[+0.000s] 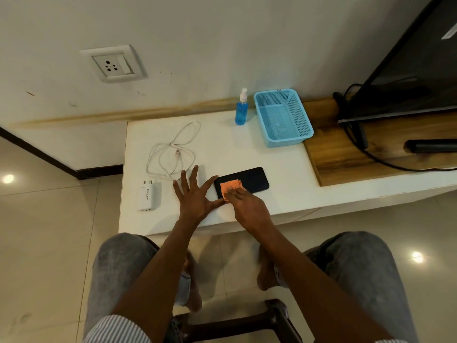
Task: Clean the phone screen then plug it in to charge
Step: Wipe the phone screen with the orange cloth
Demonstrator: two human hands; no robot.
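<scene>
So the right hand (pixel 243 203) is pressing a small orange cloth (pixel 230 187) down onto the phone (pixel 249 179), fingers bunched on top of the cloth, covering the near-left part of the dark screen. The left hand (pixel 195 194) is flat on the counter (pixel 222 144) with all fingers spread wide, holding nothing, its thumb touching the phone's near-left corner and its forefinger along the phone's left short edge.

The phone lies face up, a bit angled, close to the counter's front edge and roughly mid-width on the white part.

Just left of the left hand there's a white charger brick (pixel 148 196) lying flat near the front-left corner, prongs pointing toward the wall. Behind it and behind the left hand's fingertips sits a loosely coiled white cable (pixel 170 149), not plugged into anything, its connector end lying in the middle of the loops.

Further back, by the counter's rear edge, a blue spray bottle (pixel 241 110) stands upright, and right beside it, to the right, is a light blue perforated basket (pixel 283 118), looks bare inside.

On the wall above the counter's left end is a white socket (pixel 113 64). Off to the right the top turns to wood, with a TV (pixel 408 58) standing there and black cords trailing from it.
</scene>
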